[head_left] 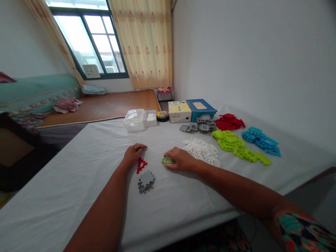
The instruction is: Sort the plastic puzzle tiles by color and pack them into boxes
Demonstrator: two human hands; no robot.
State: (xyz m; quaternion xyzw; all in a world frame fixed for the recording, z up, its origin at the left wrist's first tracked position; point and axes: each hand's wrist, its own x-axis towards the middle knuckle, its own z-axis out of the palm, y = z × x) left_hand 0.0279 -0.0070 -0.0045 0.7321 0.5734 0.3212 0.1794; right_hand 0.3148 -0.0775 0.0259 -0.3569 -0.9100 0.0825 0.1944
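My left hand [133, 153] rests on the white tablecloth with its fingers curled, touching a red plastic puzzle piece [141, 165] just below it. My right hand [180, 158] lies over a small green and white interlocked piece [167, 160], fingers closed on its edge. A grey puzzle piece [146, 181] lies loose on the cloth in front of my left forearm. Both hands are near the middle of the table [78, 182].
Piles of pieces lie to the right: white [202, 149], lime green [237, 145], blue [261, 140], red [229, 121], grey [201, 125]. At the back stand a clear plastic box [135, 120], a yellow-white box [179, 111] and a blue box [201, 107]. A wall runs along the right.
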